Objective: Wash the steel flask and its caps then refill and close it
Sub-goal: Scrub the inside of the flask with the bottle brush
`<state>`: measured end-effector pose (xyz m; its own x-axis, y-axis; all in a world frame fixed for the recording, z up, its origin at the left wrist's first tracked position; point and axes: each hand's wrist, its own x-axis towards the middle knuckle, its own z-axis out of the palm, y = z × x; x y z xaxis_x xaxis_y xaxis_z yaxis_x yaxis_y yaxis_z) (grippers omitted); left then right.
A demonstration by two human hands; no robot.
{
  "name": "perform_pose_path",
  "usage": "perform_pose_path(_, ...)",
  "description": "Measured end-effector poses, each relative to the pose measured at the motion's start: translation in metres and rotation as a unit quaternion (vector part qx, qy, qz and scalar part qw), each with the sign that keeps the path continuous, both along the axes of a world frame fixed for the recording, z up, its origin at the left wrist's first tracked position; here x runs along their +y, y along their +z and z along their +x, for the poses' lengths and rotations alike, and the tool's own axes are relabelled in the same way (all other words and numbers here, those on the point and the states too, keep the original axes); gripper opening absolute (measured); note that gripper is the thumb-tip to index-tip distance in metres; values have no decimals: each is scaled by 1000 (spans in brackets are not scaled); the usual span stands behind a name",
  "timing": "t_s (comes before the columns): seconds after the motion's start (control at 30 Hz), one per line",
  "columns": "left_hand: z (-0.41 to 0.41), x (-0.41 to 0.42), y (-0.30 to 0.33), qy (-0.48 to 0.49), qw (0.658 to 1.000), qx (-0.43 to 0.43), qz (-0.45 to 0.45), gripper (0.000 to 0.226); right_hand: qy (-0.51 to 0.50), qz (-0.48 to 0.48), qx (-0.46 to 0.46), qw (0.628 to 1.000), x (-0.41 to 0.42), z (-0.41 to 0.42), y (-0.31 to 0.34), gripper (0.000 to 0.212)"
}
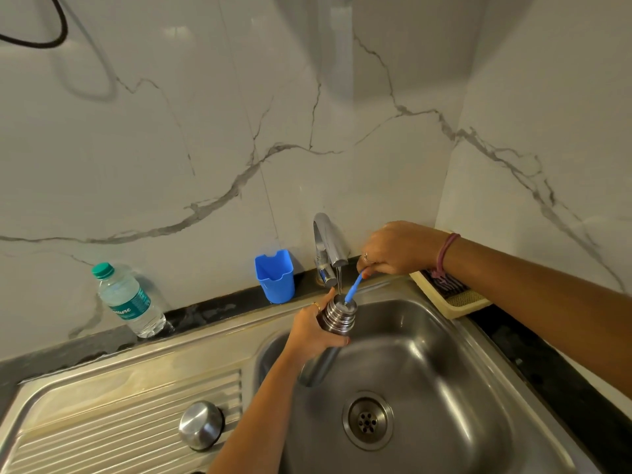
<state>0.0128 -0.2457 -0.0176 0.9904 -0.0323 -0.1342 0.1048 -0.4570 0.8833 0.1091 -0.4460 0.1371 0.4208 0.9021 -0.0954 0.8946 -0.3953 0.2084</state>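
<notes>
The steel flask [337,319] is held upright over the sink basin [427,354], its open mouth under the chrome tap [326,248], from which a thin stream of water runs. My left hand [313,331] grips the flask around its ribbed neck. My right hand [393,249] pinches the blue handle of a bottle brush [353,287] that goes down into the flask's mouth; the brush head is hidden inside. A domed steel cap [201,425] lies on the ribbed drainboard to the left.
A blue plastic cup [275,277] stands on the dark ledge beside the tap. A plastic water bottle [128,302] with a green cap stands further left. A cream tray [455,297] sits at the right corner, partly under my right forearm. The drain [367,420] is open.
</notes>
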Motion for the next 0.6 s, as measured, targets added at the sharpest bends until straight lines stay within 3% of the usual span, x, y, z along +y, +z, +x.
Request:
perform_pose_path(0.1, 0, -1, -3, 11, 1000, -11, 14, 106, -165, -25, 145, 975, 8, -5, 3, 38)
perform_pose_path(0.23, 0, -2, -3, 20, 1000, -8, 15, 107, -212, -15, 240, 947, 15, -2, 2, 40)
perform_pose_path(0.6, -3, -5, -5, 27, 1000, 7, -9, 108, -108, -23, 66, 992, 9, -3, -1, 32)
